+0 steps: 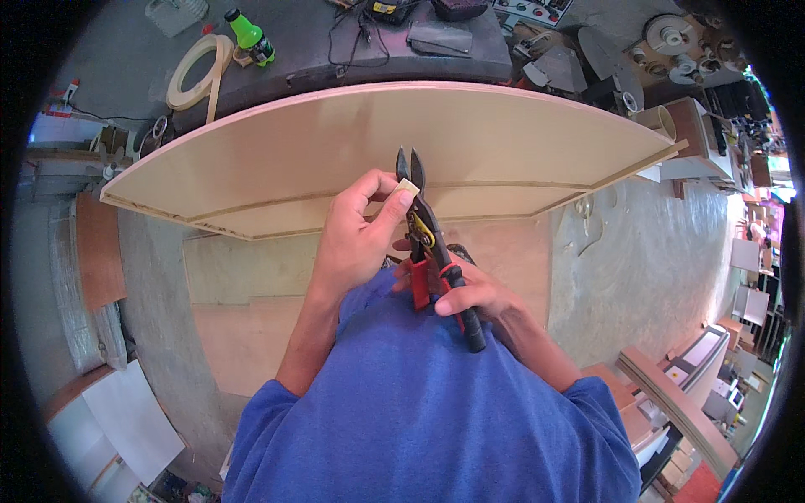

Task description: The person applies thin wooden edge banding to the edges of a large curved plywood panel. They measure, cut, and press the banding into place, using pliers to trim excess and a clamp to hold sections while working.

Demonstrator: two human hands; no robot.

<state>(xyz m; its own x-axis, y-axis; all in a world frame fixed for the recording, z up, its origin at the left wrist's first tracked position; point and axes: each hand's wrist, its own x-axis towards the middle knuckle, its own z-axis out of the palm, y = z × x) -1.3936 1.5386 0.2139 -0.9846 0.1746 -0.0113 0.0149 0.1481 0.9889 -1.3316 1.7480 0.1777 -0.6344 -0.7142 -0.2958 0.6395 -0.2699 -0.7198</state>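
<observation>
Between the thumb and fingers of my left hand is a small cream-coloured strip piece. My right hand grips a pair of tin snips by its red and black handles. Their dark blades point away from me and stand slightly apart, just beyond the strip piece. The piece lies against the snips near the pivot; whether it sits between the jaws I cannot tell. Beneath both hands is a large pale board with a curved far edge and narrow wooden strips along its near side.
Beyond the board, a dark bench carries a green bottle, a roll of pale edging strip and a black cable. Thin plywood sheets lie on the floor below. Stacked boards are at lower right, white panels at lower left.
</observation>
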